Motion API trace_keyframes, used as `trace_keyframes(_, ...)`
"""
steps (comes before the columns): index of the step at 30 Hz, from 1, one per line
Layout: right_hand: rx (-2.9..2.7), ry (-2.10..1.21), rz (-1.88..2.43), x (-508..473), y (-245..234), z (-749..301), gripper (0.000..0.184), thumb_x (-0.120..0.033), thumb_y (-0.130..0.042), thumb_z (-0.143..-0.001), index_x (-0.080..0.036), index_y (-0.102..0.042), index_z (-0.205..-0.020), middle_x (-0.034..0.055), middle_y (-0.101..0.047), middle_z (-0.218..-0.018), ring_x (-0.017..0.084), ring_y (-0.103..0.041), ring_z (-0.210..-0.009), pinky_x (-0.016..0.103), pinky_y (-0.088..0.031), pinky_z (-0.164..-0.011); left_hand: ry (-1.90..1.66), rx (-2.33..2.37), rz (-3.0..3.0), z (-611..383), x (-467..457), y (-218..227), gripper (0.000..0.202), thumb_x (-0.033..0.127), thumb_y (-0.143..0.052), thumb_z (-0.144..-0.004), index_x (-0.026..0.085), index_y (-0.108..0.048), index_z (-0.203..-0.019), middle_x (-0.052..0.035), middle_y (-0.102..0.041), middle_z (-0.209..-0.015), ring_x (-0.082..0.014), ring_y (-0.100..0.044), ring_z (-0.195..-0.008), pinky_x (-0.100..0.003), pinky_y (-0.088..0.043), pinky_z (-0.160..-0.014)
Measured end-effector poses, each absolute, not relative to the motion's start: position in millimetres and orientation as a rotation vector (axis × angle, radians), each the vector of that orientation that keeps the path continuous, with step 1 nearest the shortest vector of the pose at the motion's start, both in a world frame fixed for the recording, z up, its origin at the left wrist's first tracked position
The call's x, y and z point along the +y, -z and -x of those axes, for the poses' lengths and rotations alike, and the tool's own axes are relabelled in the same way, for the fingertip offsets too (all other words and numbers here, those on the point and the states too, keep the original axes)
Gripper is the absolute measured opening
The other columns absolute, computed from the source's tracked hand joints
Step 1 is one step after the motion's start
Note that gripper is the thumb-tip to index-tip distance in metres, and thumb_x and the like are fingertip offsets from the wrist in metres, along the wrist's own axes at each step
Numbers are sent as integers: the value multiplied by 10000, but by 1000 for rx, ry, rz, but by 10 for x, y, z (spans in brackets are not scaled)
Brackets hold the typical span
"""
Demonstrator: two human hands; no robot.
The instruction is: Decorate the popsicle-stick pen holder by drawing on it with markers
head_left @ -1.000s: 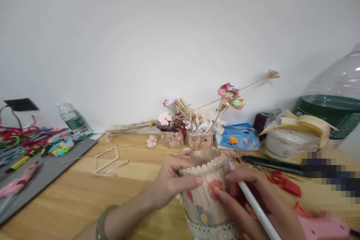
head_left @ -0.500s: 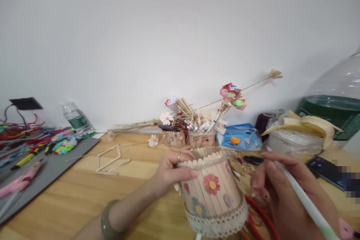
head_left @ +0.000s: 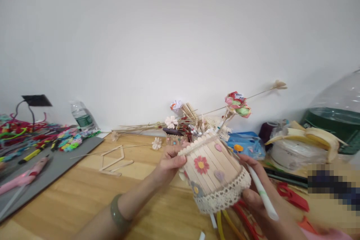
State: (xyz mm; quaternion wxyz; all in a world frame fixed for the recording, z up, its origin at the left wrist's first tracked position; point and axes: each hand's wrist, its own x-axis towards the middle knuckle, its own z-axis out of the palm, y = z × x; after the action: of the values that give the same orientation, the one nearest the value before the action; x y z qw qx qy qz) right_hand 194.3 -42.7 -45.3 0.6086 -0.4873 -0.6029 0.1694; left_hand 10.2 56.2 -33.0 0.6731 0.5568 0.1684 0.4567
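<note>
A tapered craft-stick holder [head_left: 213, 157] with lace trim, stuck-on flowers and heart shapes is tilted above the table. My left hand [head_left: 172, 163] pinches its scalloped rim, thumb on the outside and the other fingers partly hidden behind. On the other side, my right hand [head_left: 254, 189] grips the holder near the lace end. A white marker-like pen [head_left: 263, 193] with a green band lies across that same hand, held against the fingers. Below the holder are red, yellow and orange strands [head_left: 232, 223], partly covered by it.
Behind stand a decorated stick pot [head_left: 173, 139] and paper flowers [head_left: 237, 103], beside a blue packet [head_left: 246, 146]. A peeled banana [head_left: 312, 137] rests on a wrapped tub at right, near red scissors-like handles [head_left: 294, 196]. Pipe-cleaner pieces and a pink tool [head_left: 26, 176] lie on a grey mat.
My right hand has moved left onto the holder, the pen still in it. The holder has tilted and risen slightly, with its lace end swung to the right.
</note>
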Motion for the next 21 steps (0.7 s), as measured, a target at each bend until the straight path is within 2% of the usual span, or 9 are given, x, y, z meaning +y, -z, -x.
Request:
trace_keyframes(2, -1382, -415, 1103, -410, 477, -1965, 445, -523, -547, -754, -247, -469, -1094, 142, -648, -1083, 301, -621, -985, 394, -551, -696, -979, 353, -1306, -66, 612, 332, 286, 437, -716, -507, 158, -649, -504, -28, -587, -593, -163, -503, -597, -290, -384, -644)
trace_keyframes(6, -1450, -394, 1049, -388, 551, -2013, 519, -338, -685, -686, -278, -399, -1115, 127, -516, -1272, 297, -480, -1173, 407, -491, -848, -888, 319, -1406, 5, 707, 332, 290, 429, -706, -510, 143, -673, -540, -39, -609, -636, -184, -509, -665, -305, -373, -724)
trace_keyframes(8, -1502, -366, 1061, -401, 563, -1991, 550, -270, -693, -686, -281, -359, -1123, 134, -404, -1362, 284, -392, -1245, 414, -444, -914, -843, 316, -1450, 26, 729, 326, 318, 451, -690, -544, 136, -686, -590, -37, -613, -636, -183, -513, -662, -303, -374, -726)
trace_keyframes(11, -1494, -318, 1080, -430, 554, -1888, 549, -239, -680, -695, -268, -326, -1114, 153, -279, -1413, 286, -294, -1298, 487, -332, -997, -763, 321, -1517, 36, 720, 301, 379, 499, -645, -617, 126, -696, -663, -43, -619, -618, -189, -538, -645, -297, -390, -690)
trace_keyframes(14, -1519, -201, 1073, -431, 556, -1789, 524, -213, -674, -691, -260, -332, -1085, 152, -275, -1400, 305, -269, -1300, 574, -245, -1009, -706, 329, -1561, 29, 690, 270, 477, 575, -551, -690, 120, -695, -682, -47, -608, -565, -189, -552, -604, -285, -402, -628)
trace_keyframes(18, -1671, 29, 1018, -397, 603, -1776, 555, -134, -656, -677, -287, -329, -1099, 112, -256, -1407, 341, -280, -1281, 634, -264, -964, -755, 393, -1555, 6, 668, 251, 490, 601, -537, -702, 134, -667, -633, -27, -597, -582, -165, -527, -642, -262, -392, -658)
trace_keyframes(21, -1775, 176, 1018, -381, 660, -1794, 466, -121, -608, -696, -315, -382, -1054, 61, -260, -1407, 352, -305, -1261, 654, -269, -951, -751, 436, -1528, -16, 655, 245, 504, 627, -569, -659, 129, -639, -614, -15, -579, -579, -134, -482, -582, -241, -371, -595)
